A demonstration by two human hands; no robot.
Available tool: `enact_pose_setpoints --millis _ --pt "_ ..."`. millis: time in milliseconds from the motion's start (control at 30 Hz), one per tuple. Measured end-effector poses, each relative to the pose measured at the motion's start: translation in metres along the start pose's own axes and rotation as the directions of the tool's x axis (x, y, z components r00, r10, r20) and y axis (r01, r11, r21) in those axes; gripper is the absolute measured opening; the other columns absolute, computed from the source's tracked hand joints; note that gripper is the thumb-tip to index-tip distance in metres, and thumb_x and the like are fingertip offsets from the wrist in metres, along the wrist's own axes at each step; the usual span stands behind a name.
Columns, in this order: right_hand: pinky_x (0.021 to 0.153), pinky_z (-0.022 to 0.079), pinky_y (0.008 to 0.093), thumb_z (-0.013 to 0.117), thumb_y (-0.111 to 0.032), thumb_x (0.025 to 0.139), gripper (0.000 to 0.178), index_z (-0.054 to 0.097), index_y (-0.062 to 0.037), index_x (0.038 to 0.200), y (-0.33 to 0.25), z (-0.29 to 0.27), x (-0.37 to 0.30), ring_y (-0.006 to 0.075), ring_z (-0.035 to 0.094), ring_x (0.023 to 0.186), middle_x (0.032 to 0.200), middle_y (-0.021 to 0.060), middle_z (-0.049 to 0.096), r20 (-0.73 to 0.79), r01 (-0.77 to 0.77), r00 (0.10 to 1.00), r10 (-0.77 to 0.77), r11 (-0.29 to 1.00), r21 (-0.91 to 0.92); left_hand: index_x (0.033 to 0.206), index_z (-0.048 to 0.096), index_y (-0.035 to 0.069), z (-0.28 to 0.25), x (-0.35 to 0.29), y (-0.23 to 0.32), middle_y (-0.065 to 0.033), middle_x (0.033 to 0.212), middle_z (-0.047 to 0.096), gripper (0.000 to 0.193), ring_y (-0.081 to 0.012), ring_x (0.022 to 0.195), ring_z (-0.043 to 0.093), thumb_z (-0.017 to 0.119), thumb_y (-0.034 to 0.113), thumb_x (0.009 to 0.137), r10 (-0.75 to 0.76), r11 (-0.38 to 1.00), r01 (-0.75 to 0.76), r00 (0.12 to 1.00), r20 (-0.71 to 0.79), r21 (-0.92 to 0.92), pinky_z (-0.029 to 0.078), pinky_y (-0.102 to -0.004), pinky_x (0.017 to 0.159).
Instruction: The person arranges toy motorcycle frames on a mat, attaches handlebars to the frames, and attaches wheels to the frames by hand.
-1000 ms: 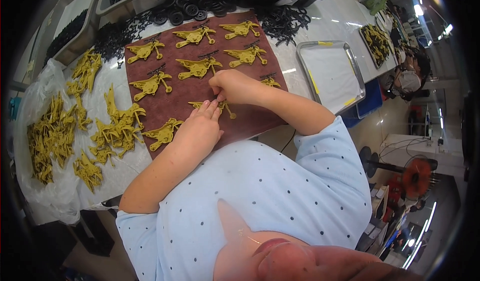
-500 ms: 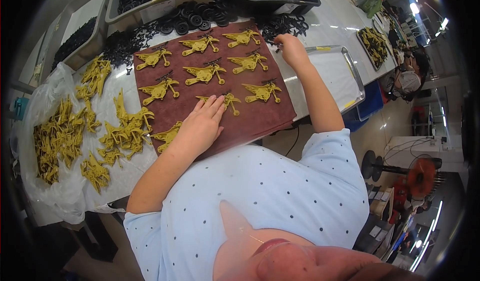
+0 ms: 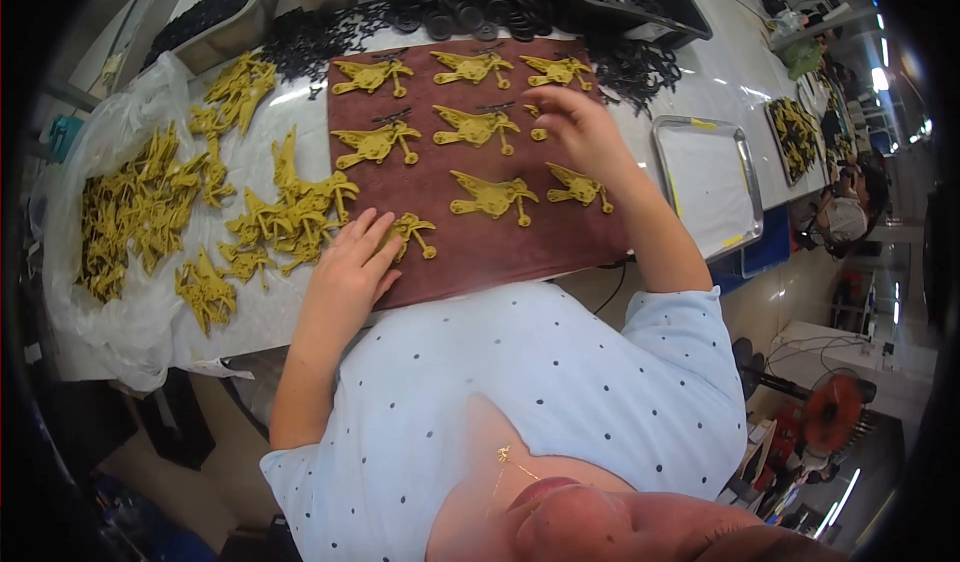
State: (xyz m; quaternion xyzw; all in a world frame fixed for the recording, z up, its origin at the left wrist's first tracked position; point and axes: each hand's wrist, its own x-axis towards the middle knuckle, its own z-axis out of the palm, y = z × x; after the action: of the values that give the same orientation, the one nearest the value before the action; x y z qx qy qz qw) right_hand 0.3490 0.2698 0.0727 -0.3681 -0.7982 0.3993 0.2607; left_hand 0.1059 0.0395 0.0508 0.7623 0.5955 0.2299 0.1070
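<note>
Yellow plastic pieces, shaped like long-beaked figures, lie in rows on a maroon cloth (image 3: 450, 272). My left hand (image 3: 345, 272) rests at the cloth's left edge with fingers stretched out, partly covering the lower-left yellow piece (image 3: 412, 234). Over the right end of the middle row, my right hand (image 3: 588, 134) has its fingers bent toward the thumb. It partly hides a yellow piece (image 3: 539, 124) there; whatever its fingertips hold is too small to make out. Small thin black parts lie along the top of several pieces, such as the middle one (image 3: 475, 127).
Left of the cloth, loose yellow pieces (image 3: 290, 207) lie beside a clear plastic bag (image 3: 65, 232) full of more. Black parts (image 3: 630, 72) and round black discs (image 3: 465, 12) are heaped behind, near bins (image 3: 215, 37). A metal tray (image 3: 750, 187) sits at right.
My right hand has come from the black parts at the far right to above the middle row. My left hand has shifted from the lower-middle piece to the lower-left one. The view has shifted.
</note>
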Motion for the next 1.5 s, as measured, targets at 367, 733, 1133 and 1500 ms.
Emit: enact_pose_setpoints --millis 367,733,1133,1500 --pt "0.074 0.049 0.0337 0.068 -0.005 0.074 0.019 0.067 -0.0024 0.093 -0.050 0.116 0.005 0.0272 0.063 0.082 0.089 0.0130 0.066 0.486 0.097 0.872 -0.051 0.993 -0.070 0.101 0.064 -0.002 0.032 -0.014 -0.010 -0.0117 0.110 0.060 0.029 -0.0293 0.111 0.054 0.066 0.008 0.074 0.051 0.998 -0.056 0.975 -0.215 -0.014 0.044 -0.0419 0.093" --pt "0.071 0.048 0.0338 0.067 -0.002 0.072 0.011 0.066 -0.0002 0.083 -0.049 0.128 0.019 0.0281 0.063 0.080 0.083 0.0141 0.066 0.611 0.133 0.792 0.002 0.976 -0.175 0.100 0.065 -0.002 0.043 -0.019 -0.018 -0.0136 0.109 0.062 0.026 -0.0290 0.111 0.055 0.060 0.007 0.077 0.011 0.988 -0.053 0.960 -0.278 -0.146 0.044 -0.0415 0.094" --pt "0.069 0.048 0.0360 0.066 0.003 0.070 0.009 0.064 0.0008 0.079 -0.041 0.142 0.013 0.0304 0.062 0.078 0.079 0.0147 0.064 0.552 0.164 0.832 -0.052 0.974 -0.155 0.097 0.066 -0.002 0.047 -0.016 -0.019 -0.0140 0.104 0.063 0.025 -0.0301 0.109 0.056 0.062 0.004 0.073 -0.015 0.980 -0.043 0.957 -0.290 -0.193 0.045 -0.0404 0.091" --pt "0.071 0.049 0.0326 0.066 -0.005 0.077 0.015 0.069 -0.0036 0.092 -0.034 0.117 0.022 0.0248 0.062 0.081 0.083 0.0112 0.064 0.469 0.285 0.858 -0.209 0.954 -0.095 0.096 0.067 0.000 0.049 -0.013 -0.018 -0.0130 0.103 0.064 0.026 -0.0312 0.106 0.057 0.069 0.001 0.070 0.005 0.981 -0.066 0.949 -0.315 -0.183 0.048 -0.0396 0.087"
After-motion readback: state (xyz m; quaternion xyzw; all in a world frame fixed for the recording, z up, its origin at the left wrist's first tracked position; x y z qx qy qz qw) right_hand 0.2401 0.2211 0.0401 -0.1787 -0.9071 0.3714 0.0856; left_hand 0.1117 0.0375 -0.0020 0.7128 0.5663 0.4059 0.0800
